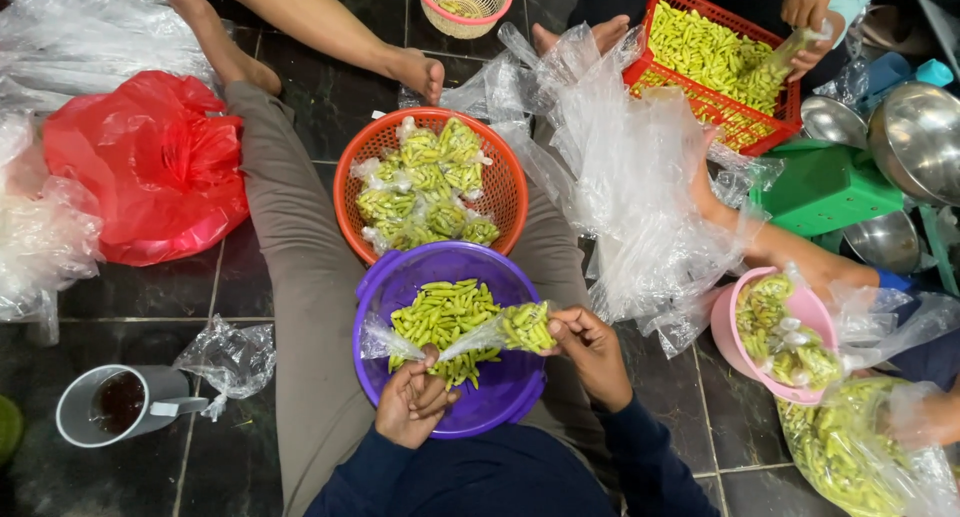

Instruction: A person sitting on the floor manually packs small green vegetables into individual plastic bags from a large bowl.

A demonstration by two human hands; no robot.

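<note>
A small clear bag (pixel 510 327) of green chillies hangs over the purple basket (pixel 400 277), its long axis running nearly level across the view. The filled end points to the right and sits slightly higher; the empty, twisted neck trails left and a little down toward the left hand (pixel 412 405). The right hand (pixel 590 349) is closed on the filled end, fingertips pinching the plastic just beside the chillies. The left hand is curled shut on the neck, fingers folded over it, at the near rim of the basket.

Loose chillies (pixel 440 322) lie heaped in the purple basket under the bag. The basket rests on the person's lap, between grey trouser legs (pixel 300 277). Just beyond it, touching rim to rim, stands an orange basket (pixel 510 192) holding filled, tied bags (pixel 425 182).

To the right lies a pile of empty clear bags (pixel 630 177), and past it another person's hand (pixel 800 262) reaches to a pink bowl (pixel 725 322) of chillies. A red crate (pixel 775 127) of chillies stands far right at the top, where a third person's hand holds a bag. On the dark tiles to the left lie a red plastic bag (pixel 140 162) and a grey mug (pixel 85 412) with a dark drink.
</note>
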